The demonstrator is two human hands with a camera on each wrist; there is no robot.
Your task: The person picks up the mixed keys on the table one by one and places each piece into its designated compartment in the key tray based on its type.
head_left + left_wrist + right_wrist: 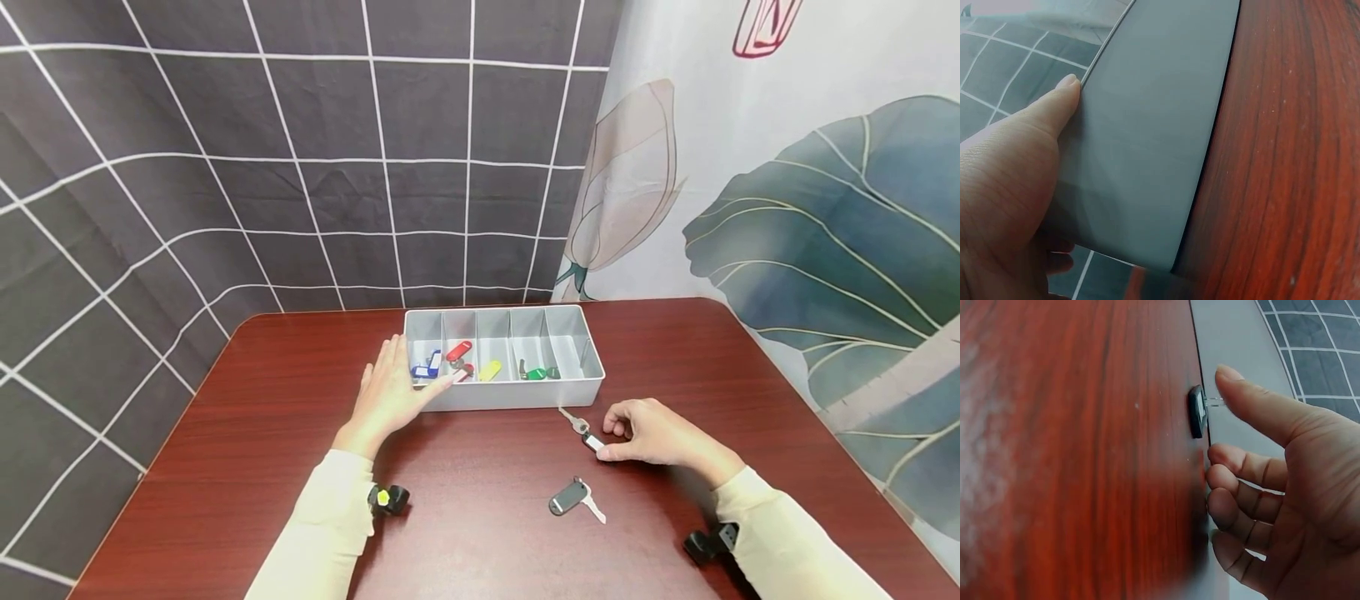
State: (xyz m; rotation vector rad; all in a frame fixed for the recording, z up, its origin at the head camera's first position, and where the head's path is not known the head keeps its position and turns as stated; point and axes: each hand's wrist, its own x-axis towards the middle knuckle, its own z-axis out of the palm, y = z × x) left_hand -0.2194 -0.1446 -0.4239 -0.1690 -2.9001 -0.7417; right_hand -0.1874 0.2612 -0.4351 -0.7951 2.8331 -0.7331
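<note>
A light grey divided tray stands toward the back of the table. My left hand rests against its front left corner, the thumb along the front wall and the straight fingers along the left end. In the left wrist view the tray's wall fills the middle, beside the thumb. My right hand is by a key with a black tag in front of the tray. Its thumb tip is at the tag in the head view. Thumb and loosely bent fingers stand apart in the right wrist view, where the tag shows beyond them.
Blue key tags, red tags, a yellow tag and a green tag lie in separate compartments. Another key with a dark grey tag lies on the red-brown table. Patterned cloths hang behind.
</note>
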